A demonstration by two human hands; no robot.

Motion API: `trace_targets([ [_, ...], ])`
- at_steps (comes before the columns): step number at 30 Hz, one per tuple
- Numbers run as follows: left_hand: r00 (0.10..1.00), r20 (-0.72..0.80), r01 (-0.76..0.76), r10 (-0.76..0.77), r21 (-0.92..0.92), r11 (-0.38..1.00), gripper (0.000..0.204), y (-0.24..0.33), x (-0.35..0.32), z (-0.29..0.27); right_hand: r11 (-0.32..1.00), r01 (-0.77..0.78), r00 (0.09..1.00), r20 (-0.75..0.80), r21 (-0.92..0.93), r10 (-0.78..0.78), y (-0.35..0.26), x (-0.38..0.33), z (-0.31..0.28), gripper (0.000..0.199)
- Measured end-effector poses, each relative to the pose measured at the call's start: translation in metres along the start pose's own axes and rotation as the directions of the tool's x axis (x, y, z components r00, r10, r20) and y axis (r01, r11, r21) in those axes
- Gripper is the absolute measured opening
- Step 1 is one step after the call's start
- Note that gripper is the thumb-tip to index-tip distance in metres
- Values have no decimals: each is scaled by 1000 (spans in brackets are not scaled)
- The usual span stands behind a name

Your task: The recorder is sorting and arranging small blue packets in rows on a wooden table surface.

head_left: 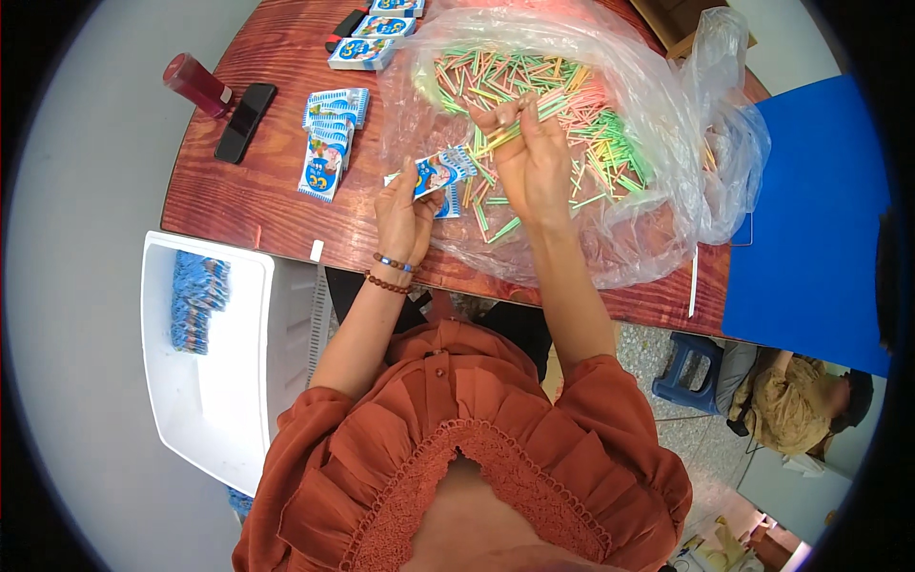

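My left hand (405, 212) holds a small blue-and-white printed packet (440, 173) above the near edge of the wooden table (248, 205). My right hand (527, 153) pinches a small bunch of thin coloured sticks (496, 140), just right of the packet's open end. Both hands hover over a large clear plastic bag (658, 105) spread on the table, filled with several loose green, pink and yellow sticks (591, 114). Beaded bracelets (389, 272) circle my left wrist.
A stack of matching packets (329, 143) lies left of the hands, with more packets (372, 38) at the far edge. A black phone (245, 122) and red bottle (195, 84) lie at the left. A white bin (219, 372) holds blue packets. A blue board (810, 219) lies at right.
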State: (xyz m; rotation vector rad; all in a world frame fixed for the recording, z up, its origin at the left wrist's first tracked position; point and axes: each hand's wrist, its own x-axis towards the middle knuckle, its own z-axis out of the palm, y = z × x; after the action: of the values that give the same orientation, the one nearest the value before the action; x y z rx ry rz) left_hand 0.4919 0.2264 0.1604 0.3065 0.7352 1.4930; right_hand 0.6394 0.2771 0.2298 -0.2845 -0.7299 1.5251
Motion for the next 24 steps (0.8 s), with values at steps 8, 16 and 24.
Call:
trace_targets([
  [8,1000,2,-6,6,-24,1000,25,0,-5,9,943,142,988,-22,-301,-156,22,-22,22,19],
  [16,999,32,-3,7,-110,994,23,-8,0,7,849,96,986,-64,-520,-151,46,-35,17,22],
  [24,999,7,44,-44,-195,980,25,-12,3,11,854,77,997,15,-515,-81,45,-28,3,34],
])
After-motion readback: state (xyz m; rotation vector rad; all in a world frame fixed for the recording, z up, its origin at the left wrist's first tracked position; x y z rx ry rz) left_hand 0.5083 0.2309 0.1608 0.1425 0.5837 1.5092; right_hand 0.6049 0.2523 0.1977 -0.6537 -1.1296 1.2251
